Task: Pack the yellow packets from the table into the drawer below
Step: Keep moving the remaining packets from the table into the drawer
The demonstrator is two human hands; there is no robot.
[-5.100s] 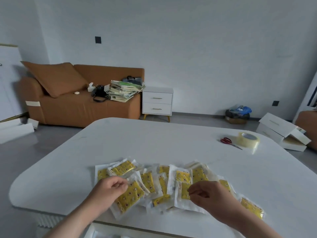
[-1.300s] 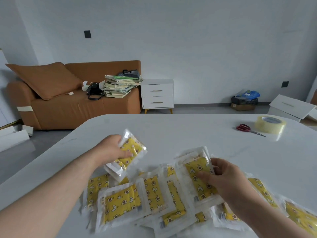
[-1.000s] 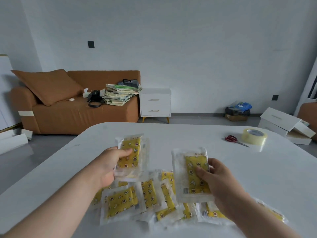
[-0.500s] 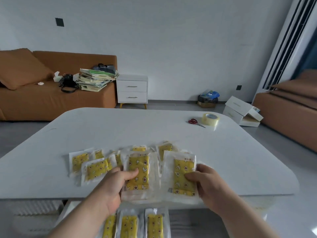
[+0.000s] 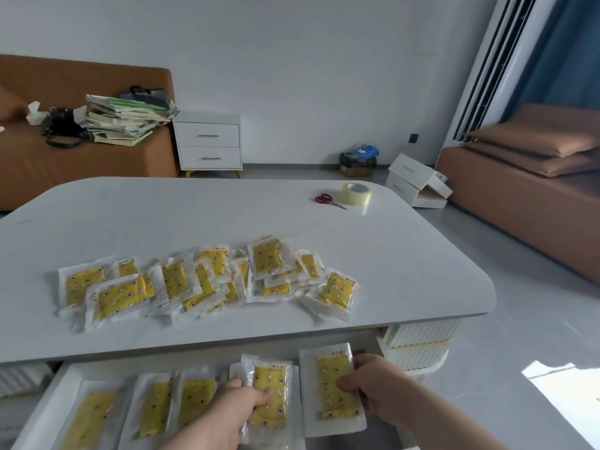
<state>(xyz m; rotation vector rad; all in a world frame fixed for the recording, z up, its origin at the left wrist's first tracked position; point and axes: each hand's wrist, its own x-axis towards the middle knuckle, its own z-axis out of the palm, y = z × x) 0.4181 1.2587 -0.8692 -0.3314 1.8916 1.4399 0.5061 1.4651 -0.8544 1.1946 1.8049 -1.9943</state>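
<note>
Several yellow packets in clear wrappers lie in a loose heap (image 5: 207,284) on the white table (image 5: 194,216). Under the table's near edge the white drawer (image 5: 53,394) stands pulled out, with three packets (image 5: 152,407) lying side by side in it. My left hand (image 5: 224,414) grips one yellow packet (image 5: 271,391) over the drawer's right part. My right hand (image 5: 378,384) holds a second yellow packet (image 5: 334,384) just to its right, thumb on top. Both held packets are upright and side by side, below table level.
Red scissors (image 5: 326,199) and a roll of clear tape (image 5: 356,193) lie at the table's far right. A ribbed white table base (image 5: 422,342) stands right of the drawer. Beyond are an orange sofa (image 5: 81,151), a white nightstand (image 5: 209,142) and white boxes (image 5: 418,181) on the floor.
Both hands lifted a packet each from the heap, then carried them down past the table's near edge to the open drawer. The view has tilted down and to the right.
</note>
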